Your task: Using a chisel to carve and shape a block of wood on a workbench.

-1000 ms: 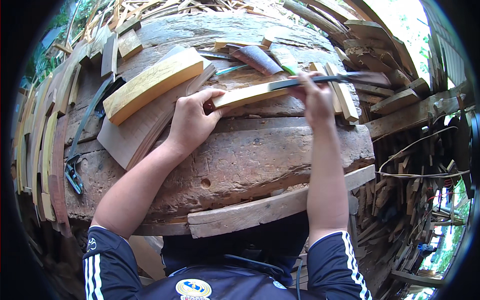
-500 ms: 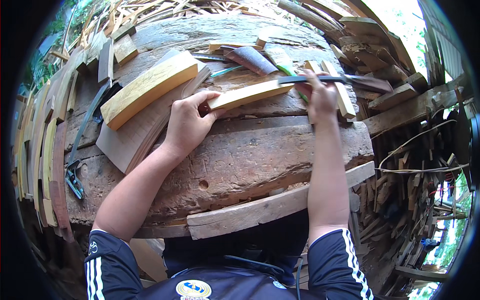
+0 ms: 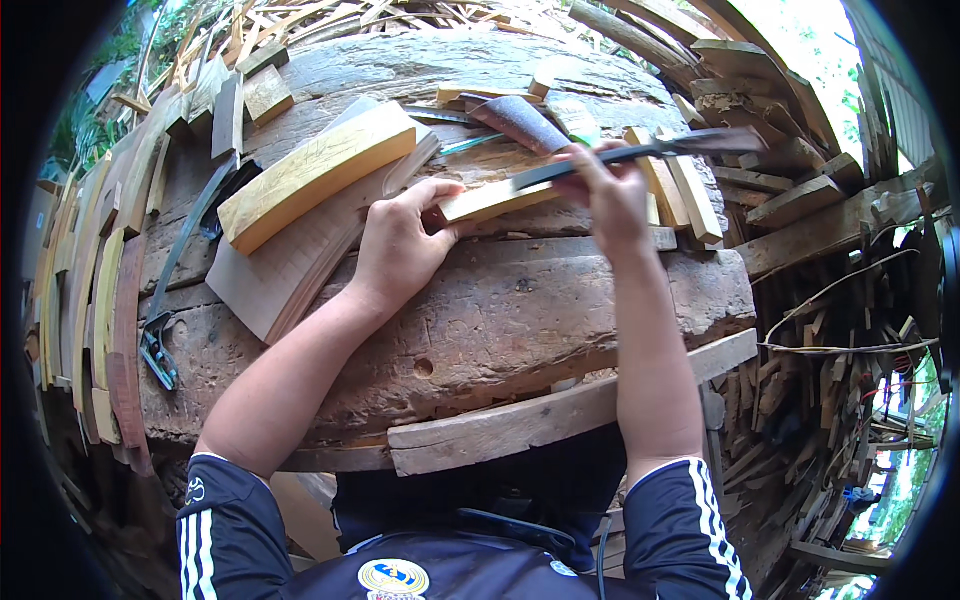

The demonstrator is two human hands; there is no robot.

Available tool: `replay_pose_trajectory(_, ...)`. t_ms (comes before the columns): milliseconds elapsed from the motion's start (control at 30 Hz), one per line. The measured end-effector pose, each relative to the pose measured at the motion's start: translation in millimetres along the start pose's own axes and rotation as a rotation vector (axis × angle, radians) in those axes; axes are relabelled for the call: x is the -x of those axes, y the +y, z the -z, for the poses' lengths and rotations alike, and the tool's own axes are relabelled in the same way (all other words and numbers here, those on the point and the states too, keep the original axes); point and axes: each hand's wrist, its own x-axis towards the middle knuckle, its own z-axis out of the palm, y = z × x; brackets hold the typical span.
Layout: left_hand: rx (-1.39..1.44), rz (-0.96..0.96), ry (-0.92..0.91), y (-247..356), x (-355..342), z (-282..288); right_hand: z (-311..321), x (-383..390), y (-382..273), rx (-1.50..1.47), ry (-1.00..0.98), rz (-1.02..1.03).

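Note:
Near the middle of the bench, my left hand (image 3: 400, 245) pinches the left end of a pale yellow wood strip (image 3: 500, 202) between thumb and fingers. My right hand (image 3: 612, 195) is closed round a long, dark, flat tool (image 3: 655, 150) with a brownish, blurred right end; its kind is not clear. The tool's black left end lies over the strip and hides part of it. Behind the strip rests a curved brown piece (image 3: 515, 120). Two short wood strips (image 3: 690, 195) lie right of my right hand.
A thick yellow block (image 3: 315, 175) lies on a stack of curved boards (image 3: 285, 270) at left. A blue-green metal-framed tool (image 3: 158, 350) rests on the worn bench (image 3: 480, 330). Boards line the left side; scrap wood (image 3: 790, 410) is piled at right.
My right hand and the dark tool have moved left along the strip, with the tool's left end tilting lower. My left hand keeps its pinch. The whole view has shifted slightly.

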Motion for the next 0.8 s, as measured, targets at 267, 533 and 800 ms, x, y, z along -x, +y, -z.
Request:
replay_pose_trajectory(267, 0.046, 0.000, -0.034, 0, 1, 6, 22, -5, -9, 0.007, 0.105, 0.080)
replay_pose_trajectory(533, 0.047, 0.036, -0.005, -5, 3, 6, -45, 15, 5, 0.041, -0.160, 0.147)
replay_pose_trajectory(800, 0.045, 0.008, -0.026, 2, -2, 0, -11, 13, 0, 0.025, -0.039, 0.025)
